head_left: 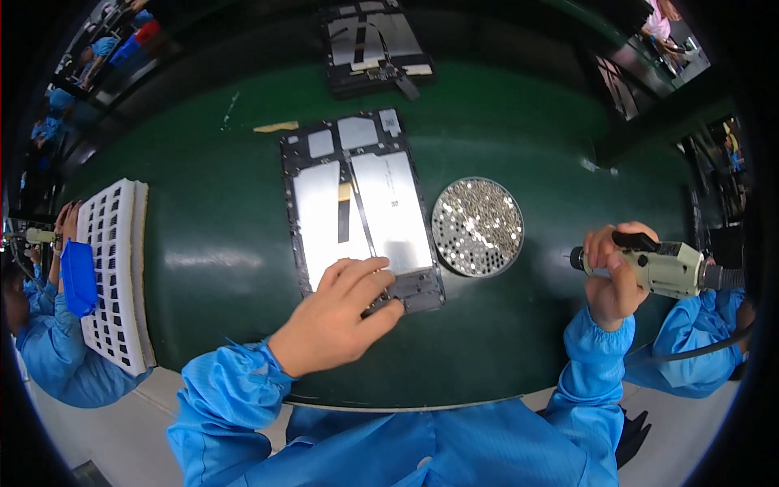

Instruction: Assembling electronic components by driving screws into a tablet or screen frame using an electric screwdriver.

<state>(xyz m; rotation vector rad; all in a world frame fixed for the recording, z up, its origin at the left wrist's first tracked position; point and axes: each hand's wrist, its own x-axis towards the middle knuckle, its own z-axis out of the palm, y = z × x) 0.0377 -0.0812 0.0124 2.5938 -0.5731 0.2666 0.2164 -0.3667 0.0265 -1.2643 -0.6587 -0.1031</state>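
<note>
A tablet [403, 207] with its back cover off lies on the green table, silver battery plates upward and black frame around them. My left hand [337, 316] rests on its near end, fingers apart and bent. The fingertips touch the dark strip there, and what lies under them is hidden. My right hand [614, 276] is wrapped round a pale green electric screwdriver [673, 269], held off to the right with its thin bit pointing left. Between the tablet and the screwdriver sits a round dish [439, 252] of small silver screws, with holes showing at its near side.
More opened tablets [377, 40] lie stacked at the far edge. A white foam tray [122, 268] with dark small parts and a blue bin [79, 277] stand at the left, beside a co-worker in a blue sleeve [61, 357]. A yellowish strip [276, 127] lies beyond the tablet.
</note>
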